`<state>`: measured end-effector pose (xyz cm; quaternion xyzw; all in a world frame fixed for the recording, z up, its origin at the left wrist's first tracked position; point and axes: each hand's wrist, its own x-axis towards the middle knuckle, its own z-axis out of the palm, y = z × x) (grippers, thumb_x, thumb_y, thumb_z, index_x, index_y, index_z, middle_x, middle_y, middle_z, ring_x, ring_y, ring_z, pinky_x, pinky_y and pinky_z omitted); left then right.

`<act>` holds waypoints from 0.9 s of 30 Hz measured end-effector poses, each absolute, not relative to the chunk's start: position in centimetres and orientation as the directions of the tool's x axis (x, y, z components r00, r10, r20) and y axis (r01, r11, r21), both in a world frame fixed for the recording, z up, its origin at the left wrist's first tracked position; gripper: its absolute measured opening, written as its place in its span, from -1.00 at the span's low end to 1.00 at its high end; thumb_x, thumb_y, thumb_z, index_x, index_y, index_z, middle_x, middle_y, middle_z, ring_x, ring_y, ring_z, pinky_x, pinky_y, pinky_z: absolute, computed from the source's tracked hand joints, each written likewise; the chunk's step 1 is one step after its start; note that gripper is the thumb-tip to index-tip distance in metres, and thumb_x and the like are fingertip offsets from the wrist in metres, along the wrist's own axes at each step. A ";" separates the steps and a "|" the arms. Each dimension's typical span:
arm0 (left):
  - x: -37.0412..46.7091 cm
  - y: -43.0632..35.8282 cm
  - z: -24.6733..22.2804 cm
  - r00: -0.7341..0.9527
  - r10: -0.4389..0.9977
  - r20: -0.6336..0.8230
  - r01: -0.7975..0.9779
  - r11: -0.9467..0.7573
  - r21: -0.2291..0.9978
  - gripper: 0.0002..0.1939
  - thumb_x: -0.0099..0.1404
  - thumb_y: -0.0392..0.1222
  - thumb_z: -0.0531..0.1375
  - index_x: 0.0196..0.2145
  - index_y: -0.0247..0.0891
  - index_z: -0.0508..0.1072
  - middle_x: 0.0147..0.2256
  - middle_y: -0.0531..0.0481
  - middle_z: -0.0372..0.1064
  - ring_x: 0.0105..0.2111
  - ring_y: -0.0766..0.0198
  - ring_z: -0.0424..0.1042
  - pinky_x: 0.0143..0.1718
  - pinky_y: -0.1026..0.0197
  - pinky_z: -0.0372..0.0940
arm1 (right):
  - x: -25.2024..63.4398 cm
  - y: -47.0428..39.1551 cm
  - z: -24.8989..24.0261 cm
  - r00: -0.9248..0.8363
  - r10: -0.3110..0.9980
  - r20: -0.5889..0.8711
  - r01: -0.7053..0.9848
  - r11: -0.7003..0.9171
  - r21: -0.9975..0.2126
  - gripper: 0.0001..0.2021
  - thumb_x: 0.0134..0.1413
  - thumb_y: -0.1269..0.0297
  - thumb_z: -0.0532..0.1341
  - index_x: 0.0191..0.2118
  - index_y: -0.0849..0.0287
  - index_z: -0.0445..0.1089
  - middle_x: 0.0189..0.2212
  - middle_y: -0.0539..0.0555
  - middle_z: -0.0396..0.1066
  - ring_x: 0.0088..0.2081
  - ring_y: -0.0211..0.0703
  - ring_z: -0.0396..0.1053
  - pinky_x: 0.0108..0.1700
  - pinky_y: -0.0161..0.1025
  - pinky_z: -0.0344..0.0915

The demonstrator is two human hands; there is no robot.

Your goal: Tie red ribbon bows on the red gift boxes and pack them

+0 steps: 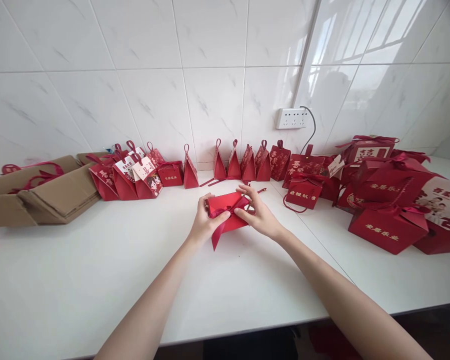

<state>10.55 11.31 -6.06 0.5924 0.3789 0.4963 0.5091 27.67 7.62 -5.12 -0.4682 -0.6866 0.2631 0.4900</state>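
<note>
Between my two hands, at the middle of the white table, is a small red gift box (225, 201) with a dark red ribbon (218, 235) across its top. My left hand (207, 218) grips the box's left side, its thumb pressed on the ribbon near the knot. On the right side, my right hand (258, 212) has its thumb on the ribbon by the knot and its fingers curled around the far edge. One ribbon tail hangs over the near side. The box's underside is hidden.
Red triangular boxes (233, 167) with loops stand in a row along the tiled wall. At left lies an open cardboard box (65, 197) holding ribbons. Larger red gift boxes (388, 227) are piled at right. A white power strip (292, 119) with a cable is on the wall.
</note>
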 end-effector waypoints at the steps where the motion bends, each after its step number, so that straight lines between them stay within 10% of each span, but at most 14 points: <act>1: 10.5 11.4 -6.1 0.220 0.953 0.210 -0.061 -0.202 0.978 -0.35 -0.08 -0.10 0.37 -0.06 -0.15 0.18 -0.14 -0.04 0.32 -0.12 0.17 0.38 -0.08 0.11 0.29 | 27.7 7.6 -5.1 -0.077 0.900 0.428 0.351 0.427 -0.833 -0.51 0.12 0.15 0.14 0.15 -0.02 0.01 0.16 0.16 0.11 0.10 -0.03 0.21 -0.01 -0.05 0.30; 8: 10.2 11.9 -6.1 0.185 0.962 0.198 -0.083 -0.186 0.979 -0.38 -0.04 -0.09 0.35 -0.07 -0.15 0.17 -0.15 -0.03 0.33 -0.13 0.18 0.39 -0.09 0.13 0.27 | 28.1 7.5 -4.4 0.301 0.659 0.689 0.556 0.466 -0.688 -0.79 0.17 0.11 0.05 -0.40 0.09 0.27 -0.22 0.13 0.30 -0.12 -0.05 0.31 -0.12 -0.09 0.31; 18: 10.0 12.2 -6.0 0.095 0.970 0.222 -0.065 -0.216 0.974 -0.41 -0.05 -0.09 0.36 -0.10 -0.17 0.19 -0.12 -0.04 0.29 -0.10 0.18 0.36 -0.06 0.13 0.25 | 27.2 7.3 -5.4 -0.132 0.852 0.507 0.665 0.455 -0.592 -0.83 0.01 0.27 0.19 -0.49 0.09 0.16 -0.53 -0.03 0.30 -0.50 -0.23 0.24 -0.38 -0.23 0.25; 27: 9.9 12.5 -6.2 0.086 0.974 0.209 -0.085 -0.201 0.976 -0.42 -0.04 -0.03 0.36 -0.13 -0.18 0.19 -0.12 -0.07 0.33 -0.08 0.16 0.37 -0.05 0.10 0.25 | 27.3 7.2 -5.4 -0.451 0.576 0.682 0.797 0.604 0.017 -0.70 0.15 0.52 -0.07 -0.54 0.11 0.19 -0.55 0.07 0.24 -0.45 -0.14 0.13 -0.36 -0.18 0.09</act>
